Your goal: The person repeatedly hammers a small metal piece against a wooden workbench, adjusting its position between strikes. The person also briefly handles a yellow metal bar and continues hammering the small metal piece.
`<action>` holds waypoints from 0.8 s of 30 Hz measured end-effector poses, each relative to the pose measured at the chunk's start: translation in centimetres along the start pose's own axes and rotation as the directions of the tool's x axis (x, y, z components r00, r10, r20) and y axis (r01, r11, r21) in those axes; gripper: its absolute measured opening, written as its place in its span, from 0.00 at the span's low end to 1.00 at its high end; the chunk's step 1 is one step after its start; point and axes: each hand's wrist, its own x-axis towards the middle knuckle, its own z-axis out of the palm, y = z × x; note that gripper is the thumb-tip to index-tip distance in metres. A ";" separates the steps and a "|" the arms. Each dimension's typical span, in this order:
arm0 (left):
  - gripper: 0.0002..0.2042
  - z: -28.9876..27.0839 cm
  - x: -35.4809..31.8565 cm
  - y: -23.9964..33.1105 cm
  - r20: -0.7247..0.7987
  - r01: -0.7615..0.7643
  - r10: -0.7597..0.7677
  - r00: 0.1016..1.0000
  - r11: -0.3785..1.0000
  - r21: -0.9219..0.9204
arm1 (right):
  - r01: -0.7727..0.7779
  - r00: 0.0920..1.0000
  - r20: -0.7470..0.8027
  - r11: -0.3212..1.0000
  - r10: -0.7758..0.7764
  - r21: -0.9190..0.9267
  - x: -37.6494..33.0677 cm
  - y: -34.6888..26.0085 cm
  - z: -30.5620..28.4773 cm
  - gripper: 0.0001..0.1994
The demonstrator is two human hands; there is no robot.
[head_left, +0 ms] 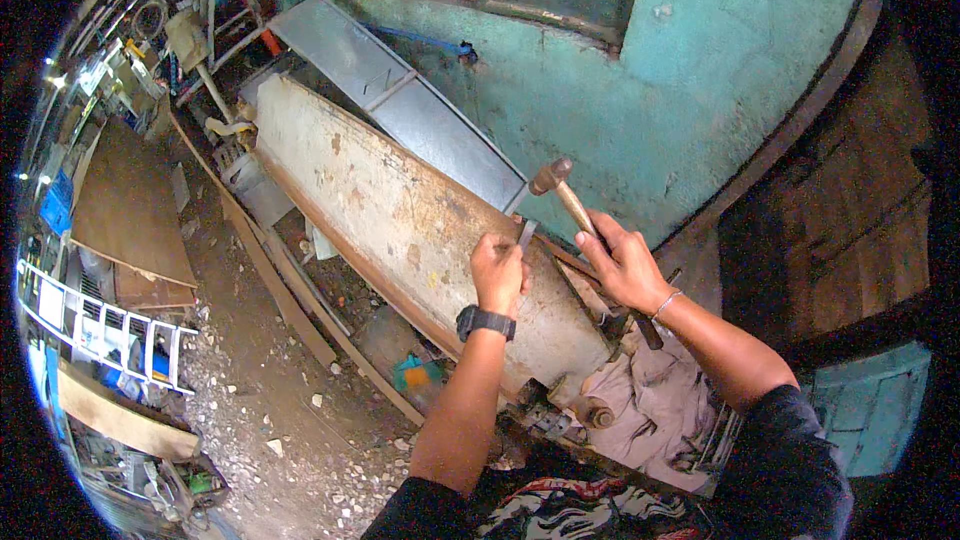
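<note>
My right hand [629,265] is wrapped around the wooden handle of a hammer [572,202]. The hammer's brown, worn head is raised up and to the left, apart from my other hand. My left hand [498,275], with a dark watch on the wrist, is closed in a fist around a narrow, flat grey metal bar [526,233]. Only the bar's upper end shows above the fist; its lower part is hidden. Both hands are over the near half of a long, stained whitish workbench top [400,205].
A grey metal panel frame [345,50] leans between the bench and the green wall [700,90]. Crumpled cloth [660,405] and a rusty metal fitting [590,410] lie close to my body. Leftward are rubble-strewn ground [290,420], a white ladder [105,330] and a brown board [135,210].
</note>
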 end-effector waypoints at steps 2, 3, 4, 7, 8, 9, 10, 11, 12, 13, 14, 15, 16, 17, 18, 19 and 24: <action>0.07 -0.9 -0.2 -1.4 0.001 -0.054 0.054 0.999 0.996 -0.066 | 0.020 1.000 0.005 0.999 -0.021 0.035 0.1 0.1 0.0 0.19; 0.07 -1.2 -0.1 -2.1 -0.026 -0.013 0.011 1.000 0.996 -0.093 | 0.017 1.000 0.011 0.999 -0.018 0.037 0.1 0.2 0.1 0.18; 0.07 -1.2 0.1 -2.7 -0.026 -0.001 -0.003 1.000 0.991 -0.132 | 0.007 1.000 0.026 0.999 -0.009 0.051 0.1 0.3 0.2 0.18; 0.07 -1.3 0.3 -3.7 -0.032 -0.062 0.058 0.998 0.986 -0.155 | -0.017 0.997 0.072 0.999 0.014 0.039 0.0 0.3 0.7 0.18; 0.08 -1.4 0.3 -3.8 -0.030 -0.072 0.069 0.997 0.990 -0.122 | -0.001 0.997 0.077 1.000 -0.001 0.030 0.1 0.3 0.8 0.18; 0.08 -1.5 0.3 -3.8 -0.018 -0.066 0.064 0.998 0.992 -0.105 | 0.015 0.997 0.079 1.000 -0.017 0.021 0.1 0.2 0.9 0.18; 0.08 -1.5 0.3 -3.7 -0.020 -0.019 0.017 1.000 0.995 -0.094 | 0.021 0.996 0.081 1.000 -0.023 0.019 0.1 0.2 0.9 0.18; 0.08 -1.5 0.2 -3.7 -0.007 -0.052 0.051 0.999 0.996 -0.075 | 0.025 0.996 0.085 1.000 -0.026 0.018 0.1 0.2 0.9 0.18; 0.08 -1.5 0.2 -3.6 -0.012 -0.045 0.044 0.999 0.997 -0.062 | 0.040 0.995 0.086 0.999 -0.041 0.022 0.1 0.1 0.9 0.18; 0.09 -1.5 0.3 -3.5 -0.017 -0.026 0.025 1.000 0.998 -0.065 | 0.031 0.994 0.102 0.999 -0.032 0.013 0.0 0.1 0.9 0.18; 0.08 -1.5 0.3 -3.5 -0.028 -0.041 0.040 0.999 0.998 -0.038 | 0.033 0.993 0.113 0.999 -0.034 0.008 -0.1 0.1 0.8 0.18; 0.08 -1.4 0.3 -3.5 -0.039 -0.037 0.036 0.999 0.999 -0.029 | 0.035 0.991 0.126 0.999 -0.036 0.004 -0.3 0.1 0.8 0.18; 0.08 -1.3 0.3 -3.6 -0.045 -0.011 0.010 0.999 0.999 -0.036 | 0.065 0.988 0.140 0.996 -0.056 -0.054 -0.5 0.1 0.9 0.19; 0.08 -1.2 0.4 -3.6 -0.053 -0.041 0.040 0.998 0.999 -0.034 | 0.094 0.985 0.155 0.989 -0.076 -0.112 -0.7 0.0 0.9 0.19; 0.08 -1.2 0.4 -3.7 -0.055 -0.048 0.046 0.997 0.998 -0.049 | 0.119 0.981 0.172 0.978 -0.089 -0.171 -0.9 0.0 1.0 0.20; 0.08 -1.2 0.4 -3.7 -0.063 -0.020 0.015 0.998 0.997 -0.073 | 0.153 0.972 0.209 0.963 -0.107 -0.221 -1.1 -0.1 1.0 0.20; 0.08 -1.1 0.4 -3.6 -0.061 -0.035 0.030 0.998 0.997 -0.076 | 0.209 0.956 0.268 0.919 -0.120 -0.334 -1.1 -1.0 0.5 0.21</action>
